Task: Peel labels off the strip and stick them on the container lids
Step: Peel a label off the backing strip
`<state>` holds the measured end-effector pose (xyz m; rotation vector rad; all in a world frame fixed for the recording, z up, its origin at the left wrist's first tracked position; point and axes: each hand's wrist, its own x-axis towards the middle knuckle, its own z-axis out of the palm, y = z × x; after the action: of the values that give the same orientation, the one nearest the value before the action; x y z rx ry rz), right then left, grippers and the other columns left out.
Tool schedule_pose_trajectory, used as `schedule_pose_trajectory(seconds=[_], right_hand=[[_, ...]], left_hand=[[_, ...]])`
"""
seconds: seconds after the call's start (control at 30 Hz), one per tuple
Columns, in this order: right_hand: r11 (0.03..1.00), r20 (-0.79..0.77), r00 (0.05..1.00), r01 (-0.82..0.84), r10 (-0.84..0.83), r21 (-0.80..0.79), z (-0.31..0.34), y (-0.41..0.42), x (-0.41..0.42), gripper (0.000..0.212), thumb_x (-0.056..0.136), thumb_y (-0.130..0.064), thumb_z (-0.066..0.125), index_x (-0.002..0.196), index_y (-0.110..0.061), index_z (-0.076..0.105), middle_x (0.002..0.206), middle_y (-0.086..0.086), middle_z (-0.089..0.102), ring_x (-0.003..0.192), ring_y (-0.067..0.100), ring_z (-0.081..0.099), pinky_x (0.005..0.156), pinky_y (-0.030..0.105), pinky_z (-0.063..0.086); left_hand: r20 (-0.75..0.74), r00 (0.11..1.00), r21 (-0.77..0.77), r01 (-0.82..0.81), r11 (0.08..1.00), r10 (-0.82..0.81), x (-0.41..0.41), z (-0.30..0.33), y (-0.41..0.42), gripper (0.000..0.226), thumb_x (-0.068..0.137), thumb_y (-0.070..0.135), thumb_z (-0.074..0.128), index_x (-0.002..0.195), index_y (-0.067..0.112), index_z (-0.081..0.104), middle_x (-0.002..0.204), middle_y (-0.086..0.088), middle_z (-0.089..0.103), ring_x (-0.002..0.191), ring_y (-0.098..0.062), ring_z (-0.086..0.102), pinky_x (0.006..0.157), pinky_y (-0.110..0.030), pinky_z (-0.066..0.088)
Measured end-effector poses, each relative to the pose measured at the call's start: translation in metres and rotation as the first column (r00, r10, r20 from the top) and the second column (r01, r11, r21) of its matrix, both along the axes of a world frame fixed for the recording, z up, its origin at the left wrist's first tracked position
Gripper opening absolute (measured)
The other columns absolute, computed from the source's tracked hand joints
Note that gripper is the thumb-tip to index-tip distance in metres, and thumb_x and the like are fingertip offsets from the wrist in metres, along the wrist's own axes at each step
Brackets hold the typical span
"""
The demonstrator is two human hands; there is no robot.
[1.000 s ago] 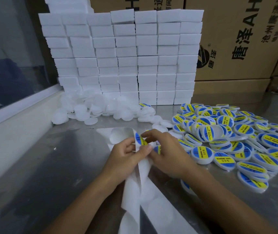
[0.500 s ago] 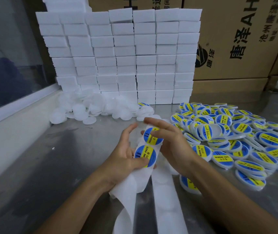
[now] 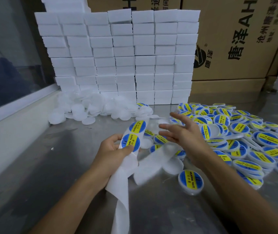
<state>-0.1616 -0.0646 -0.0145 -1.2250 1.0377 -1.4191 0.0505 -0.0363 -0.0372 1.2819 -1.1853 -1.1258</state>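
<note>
Your left hand (image 3: 113,152) grips the label strip (image 3: 131,137) at centre frame, thumb pressed on the lower of two blue-and-yellow labels (image 3: 130,143). The strip's long axis runs from lower centre of the frame up and slightly right, and its free top end with the upper label (image 3: 137,127) leans toward your right hand (image 3: 183,132).

That right hand is open, fingers spread and holding nothing, just right of the strip's top end and apart from it. It is the nearer hand to that top label, so the peel is probably its job: reach left to the label's edge.

Bare white lids (image 3: 92,108) lie heaped in the upper left of centre, beyond the strip on the surface (image 3: 50,166). Labelled lids (image 3: 246,142) fill the right.
</note>
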Motion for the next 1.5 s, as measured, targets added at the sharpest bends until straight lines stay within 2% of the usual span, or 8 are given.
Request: schedule_pose_trajectory(seconds=[0.4,0.57,0.7,0.9,1.1,1.27,1.4,1.5], right_hand=[[0.843,-0.621,0.755,-0.184,-0.208,-0.506,-0.012,0.017,0.036,0.01,0.082,-0.014,0.074,0.089,-0.021,0.076,0.082,-0.008,0.066,0.067,0.007,0.06,0.061,0.016,0.045],[0.803,-0.668,0.695,-0.225,-0.264,-0.551,-0.011,0.02,0.035,0.011,0.083,-0.017,0.075,0.094,-0.019,0.078,0.088,-0.004,0.063,0.066,0.007,0.057,0.064,0.029,0.05],[0.802,-0.71,0.641,-0.242,-0.291,-0.547,-0.009,0.019,0.031,0.018,0.084,-0.026,0.076,0.099,-0.018,0.078,0.093,-0.002,0.066,0.066,0.012,0.059,0.067,0.037,0.051],[0.768,-0.696,0.645,-0.257,-0.316,-0.587,-0.008,0.02,0.032,0.003,0.084,-0.019,0.074,0.085,-0.017,0.076,0.075,-0.005,0.067,0.062,0.005,0.055,0.063,0.034,0.05],[0.837,-0.585,0.747,-0.071,-0.316,-0.542,-0.006,0.018,0.029,0.006,0.08,-0.009,0.073,0.078,-0.015,0.074,0.07,-0.006,0.068,0.06,0.011,0.058,0.061,0.029,0.051],[0.987,-0.224,0.964,0.126,-0.146,-0.099,0.001,0.013,0.022,0.008,0.082,-0.01,0.073,0.074,-0.011,0.075,0.065,-0.001,0.07,0.054,0.004,0.058,0.055,0.019,0.051],[0.975,0.07,0.994,0.066,-0.082,0.211,0.003,0.01,0.013,0.008,0.082,-0.015,0.074,0.077,-0.01,0.071,0.064,-0.001,0.061,0.054,0.007,0.052,0.058,0.023,0.048],[0.973,0.175,0.981,0.046,-0.087,0.225,0.005,0.01,0.012,0.008,0.083,-0.015,0.073,0.087,-0.008,0.072,0.073,0.002,0.069,0.063,0.008,0.064,0.061,0.02,0.053]], left_hand=[[-0.07,0.995,-0.038,0.069,0.997,-0.072,-0.007,0.002,0.007,0.013,0.092,0.022,0.065,0.089,0.018,0.077,0.086,-0.006,0.077,0.073,-0.015,0.072,0.06,-0.022,0.055],[-0.092,0.98,-0.04,0.173,0.984,-0.176,-0.008,0.005,0.009,0.033,0.093,-0.006,0.052,0.097,0.017,0.075,0.096,-0.008,0.076,0.085,-0.025,0.074,0.072,-0.033,0.061],[0.032,0.992,-0.112,0.129,0.985,-0.126,-0.008,0.001,0.009,0.019,0.094,0.006,0.06,0.094,0.018,0.075,0.091,-0.006,0.077,0.089,-0.025,0.073,0.088,-0.042,0.054],[0.174,0.983,-0.19,0.095,0.977,-0.062,-0.007,-0.003,0.006,0.012,0.093,0.01,0.063,0.086,0.016,0.071,0.081,-0.007,0.076,0.074,-0.017,0.066,0.079,-0.038,0.052],[0.172,0.984,-0.157,0.073,0.985,-0.045,-0.006,-0.003,0.005,0.027,0.092,0.005,0.062,0.083,0.027,0.075,0.083,0.001,0.077,0.078,-0.017,0.071,0.078,-0.034,0.055],[0.162,0.987,-0.151,0.016,0.988,0.009,-0.003,-0.007,0.001,0.025,0.091,0.005,0.063,0.085,0.028,0.072,0.08,0.009,0.076,0.072,-0.01,0.073,0.07,-0.026,0.054],[0.136,0.984,-0.186,-0.086,0.979,0.112,0.0,-0.013,-0.008,0.014,0.087,0.012,0.07,0.088,0.025,0.067,0.073,0.005,0.075,0.06,-0.011,0.068,0.06,-0.027,0.053],[0.087,0.961,-0.251,-0.233,0.94,0.261,0.008,-0.018,-0.018,0.023,0.076,0.028,0.08,0.075,0.021,0.058,0.058,-0.003,0.066,0.043,-0.018,0.056,0.051,-0.029,0.049]])
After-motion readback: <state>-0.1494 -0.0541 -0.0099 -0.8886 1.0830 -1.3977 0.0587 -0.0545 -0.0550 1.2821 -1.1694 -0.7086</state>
